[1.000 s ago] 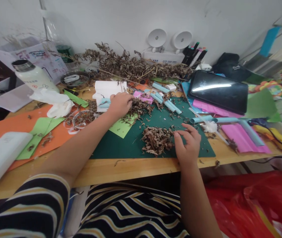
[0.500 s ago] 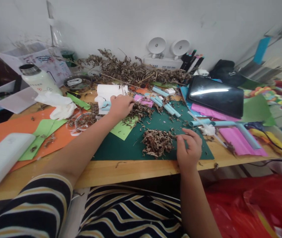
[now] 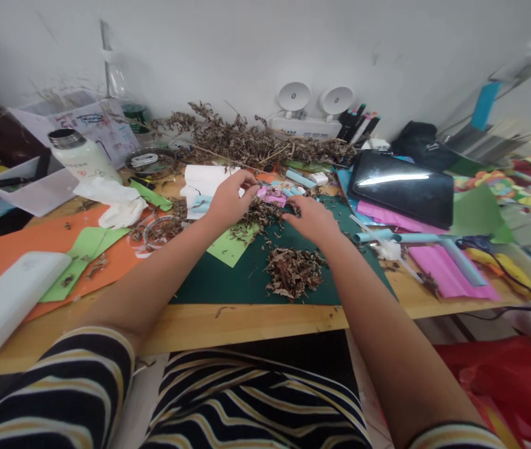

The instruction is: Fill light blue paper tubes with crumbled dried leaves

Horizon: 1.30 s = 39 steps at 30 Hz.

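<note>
My left hand [image 3: 232, 198] reaches over the back of the green mat, thumb and curved fingers apart, beside a loose heap of dried leaves [image 3: 265, 211]. On the heap's other side is my right hand [image 3: 316, 219], its thumb and fingers spread, with no object visible in it. Between the hands lies crumpled pink paper [image 3: 272, 196]. Closer to me, a compact pile of crumbled dry leaves [image 3: 294, 272] rests on the green mat [image 3: 237, 288]. A light green paper [image 3: 230, 251] sticks out from under the scattered leaves.
Dried leafy stems [image 3: 247, 140] run along the wall. A black tablet [image 3: 403, 187] and blue paper tubes [image 3: 375, 236] lie to the right. Leftward are a white bottle [image 3: 81, 156], crumpled tissue [image 3: 123, 209], a round clear dish [image 3: 159, 229] and a white oblong device [image 3: 15, 299].
My right hand has moved from beside the leaf pile up and leftward to the heap at the back. My left hand stays by that heap, its fingers now more opened.
</note>
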{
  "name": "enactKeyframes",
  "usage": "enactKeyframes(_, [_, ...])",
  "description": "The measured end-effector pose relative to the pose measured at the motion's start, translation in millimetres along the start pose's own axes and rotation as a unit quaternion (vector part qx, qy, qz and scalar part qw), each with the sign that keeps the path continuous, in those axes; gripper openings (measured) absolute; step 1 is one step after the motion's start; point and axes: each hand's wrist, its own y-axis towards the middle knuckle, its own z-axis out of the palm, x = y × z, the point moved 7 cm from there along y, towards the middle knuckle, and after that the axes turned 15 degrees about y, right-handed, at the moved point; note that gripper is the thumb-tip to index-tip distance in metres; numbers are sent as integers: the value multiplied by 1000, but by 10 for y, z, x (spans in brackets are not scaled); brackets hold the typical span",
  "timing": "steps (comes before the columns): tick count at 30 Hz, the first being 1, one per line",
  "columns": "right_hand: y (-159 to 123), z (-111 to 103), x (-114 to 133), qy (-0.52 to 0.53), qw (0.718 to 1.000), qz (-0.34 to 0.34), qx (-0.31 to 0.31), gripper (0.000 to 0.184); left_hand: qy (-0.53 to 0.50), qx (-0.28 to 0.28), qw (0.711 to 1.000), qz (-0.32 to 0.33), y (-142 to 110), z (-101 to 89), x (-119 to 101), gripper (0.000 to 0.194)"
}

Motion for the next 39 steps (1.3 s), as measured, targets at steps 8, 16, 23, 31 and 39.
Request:
enactKeyframes(8, [136, 128, 68, -43, 999, 20, 13, 26, 42, 60, 996, 45, -41, 74, -80, 21])
enactKeyframes(16, [25, 225, -122, -44, 997, 29, 51, 39, 75, 179, 967, 168, -132, 366, -295, 23])
enactKeyframes(23, [-25, 60, -246, 38, 999, 33, -11, 26, 45, 221, 959, 170, -238, 439, -350, 18])
enactKeyframes(31, [-296, -200, -419, 193, 975, 47, -103, 19, -41, 221, 961, 164, -287, 431, -445, 9])
enactKeyframes(39, [-527, -225, -629, 449, 871, 107, -170, 13, -191, 270, 936, 123, -376, 413, -628, 19])
